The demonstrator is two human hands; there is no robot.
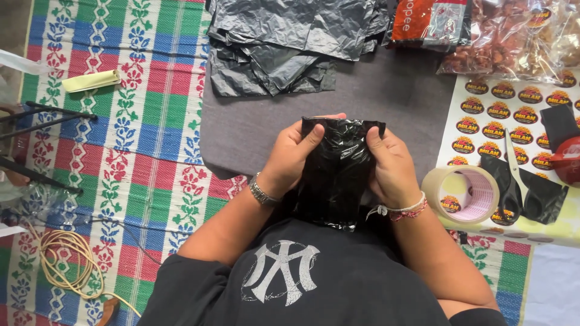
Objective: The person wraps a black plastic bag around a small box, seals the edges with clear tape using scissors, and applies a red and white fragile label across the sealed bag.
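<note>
Left hand (289,158): closed on the left top corner of the small black plastic bag (334,172), thumb pressed on its front, fingers (314,119) curled behind the upper edge; a metal watch sits at the wrist.
Right hand (393,166): closed on the bag's right top corner the same way, thumb in front; a bead bracelet and white cord sit at the wrist.
Bag position: held upright between both hands, above the near edge of the grey cloth (386,99), its lower end hanging against the person's dark shirt.
Grey cloth: spread on the floor mat; the patch between the hands and the pile of black bags (284,42) at the cloth's far edge lies bare.
Right of the hands: a roll of clear tape (468,194) stands just beside the right wrist, on the near-left corner of a sticker sheet (513,115); black-handled scissors (513,181) lie beyond it on the sheet.
Far right corner: clear packets of snacks (519,36) and an orange pouch (429,21).
Left side: striped floral mat (121,151) lies open beside the left forearm; a coil of pale cord (66,265) rests near its near-left corner, and black rods (48,115) lie at the left edge.
</note>
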